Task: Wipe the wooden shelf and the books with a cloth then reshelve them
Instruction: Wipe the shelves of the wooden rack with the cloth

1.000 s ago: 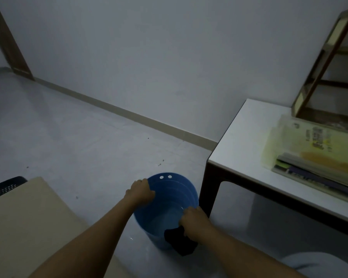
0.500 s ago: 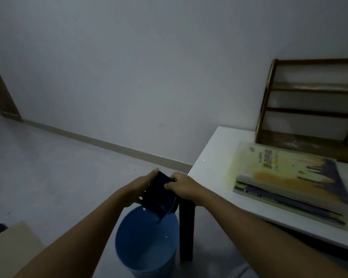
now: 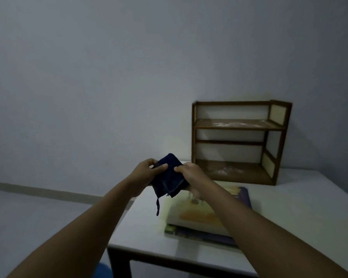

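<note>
A dark blue cloth (image 3: 169,177) hangs in the air over the table's left end, with a loop dangling from its lower corner. My left hand (image 3: 144,173) pinches its left edge and my right hand (image 3: 191,173) grips its right edge. A small wooden shelf (image 3: 237,125) stands upright at the back of the white table (image 3: 301,213), its boards bare and dusty. In front of it lies a flat stack of books (image 3: 195,215) with a yellow cover on top, partly hidden by my right forearm.
The white table has a dark frame and leg (image 3: 119,263) at its near left corner. A sliver of the blue bucket (image 3: 102,270) shows on the floor at the bottom edge. A pale wall rises behind, with a skirting strip along the floor.
Both hands lifted the cloth up out of the bucket and carried it right, over the table. My view swung up and right, so the shelf is now fully in sight.
</note>
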`<state>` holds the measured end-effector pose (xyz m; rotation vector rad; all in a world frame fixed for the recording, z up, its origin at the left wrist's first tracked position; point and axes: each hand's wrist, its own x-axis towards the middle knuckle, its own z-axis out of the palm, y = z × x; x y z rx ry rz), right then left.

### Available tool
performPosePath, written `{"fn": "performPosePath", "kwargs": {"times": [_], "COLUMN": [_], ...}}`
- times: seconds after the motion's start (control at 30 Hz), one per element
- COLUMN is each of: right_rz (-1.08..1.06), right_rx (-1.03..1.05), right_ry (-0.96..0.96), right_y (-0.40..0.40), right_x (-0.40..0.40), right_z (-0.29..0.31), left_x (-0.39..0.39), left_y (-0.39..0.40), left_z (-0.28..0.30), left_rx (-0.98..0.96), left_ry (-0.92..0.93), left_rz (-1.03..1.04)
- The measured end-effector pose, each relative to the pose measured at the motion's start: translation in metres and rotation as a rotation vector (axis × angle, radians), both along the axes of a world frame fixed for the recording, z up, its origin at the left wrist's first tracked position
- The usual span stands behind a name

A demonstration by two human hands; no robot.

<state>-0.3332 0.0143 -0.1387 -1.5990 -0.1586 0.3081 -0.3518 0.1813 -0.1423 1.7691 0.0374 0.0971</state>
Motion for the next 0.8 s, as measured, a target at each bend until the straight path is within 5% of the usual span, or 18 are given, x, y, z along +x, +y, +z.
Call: {"fn": "performPosePath", "kwargs": {"times": [0.37,0.8], "right_rz": [-0.107,0.071], "right_rx": [0.007,0.498], "right_ry": [0.157,0.332], "right_y": [-0.134,-0.174], "right_x": [0.063,0.082], "right_z": [0.016,-0.001], "left_x": [0.084,0.104], "left_y": [-0.138,-0.166], "left_z": [0.02,0.031], "left_rx": [0.132,0.286], "left_ry": [-0.108,-0.171], "left_rz": [-0.242,-0.323]}}
